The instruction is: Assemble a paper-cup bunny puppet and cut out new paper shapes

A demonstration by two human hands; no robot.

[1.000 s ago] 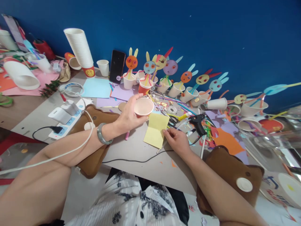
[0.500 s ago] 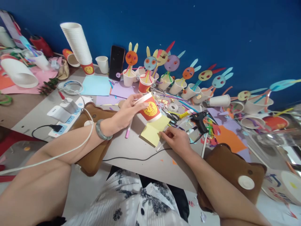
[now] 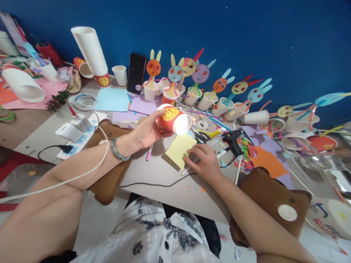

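Observation:
A red paper cup [image 3: 171, 117] with yellow print is in my left hand [image 3: 146, 133], which is closed around it. The cup lies tilted, its white base [image 3: 183, 125] turned to the right. Below it, a folded sheet of yellow paper [image 3: 178, 148] rests on the table. My right hand [image 3: 205, 162] hovers at the paper's right edge, thumb and fingers apart with nothing visible between them. I cannot tell whether its fingertips touch the paper. A pink-capped pen [image 3: 148, 153] lies under my left hand, and a thin clear stick [image 3: 184, 171] pokes out beside my right thumb.
Behind are paper cups bearing rabbit-faced figures [image 3: 175, 74], a stack of white cups [image 3: 89, 47] and a phone [image 3: 136, 73]. A black glue gun [image 3: 232, 142], scissors [image 3: 202, 136] and scraps lie to the right. A white cable [image 3: 102, 155] crosses my left arm near a power strip [image 3: 82, 138].
My left hand has turned the red cup so that its base faces right and toward me. My right hand has opened its fingers and shifted slightly at the yellow paper.

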